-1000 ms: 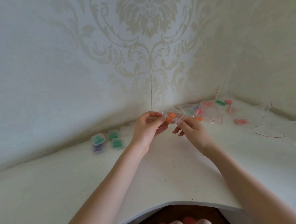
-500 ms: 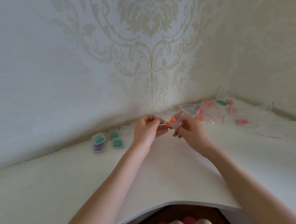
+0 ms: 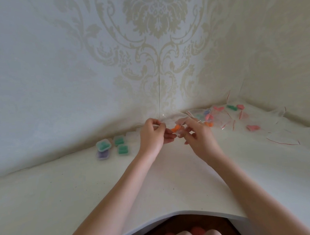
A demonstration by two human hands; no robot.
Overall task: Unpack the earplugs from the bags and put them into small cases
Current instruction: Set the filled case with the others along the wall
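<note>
White desk [image 3: 82,193]; both hands pinch bag [image 3: 180,124].

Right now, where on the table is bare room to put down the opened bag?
The widest bare patch of the table lies in front of the filled cases, left of the left hand. A second patch lies near the front edge, right of the right hand. It is crowded at back right, where bags of earplugs lie scattered.
</note>
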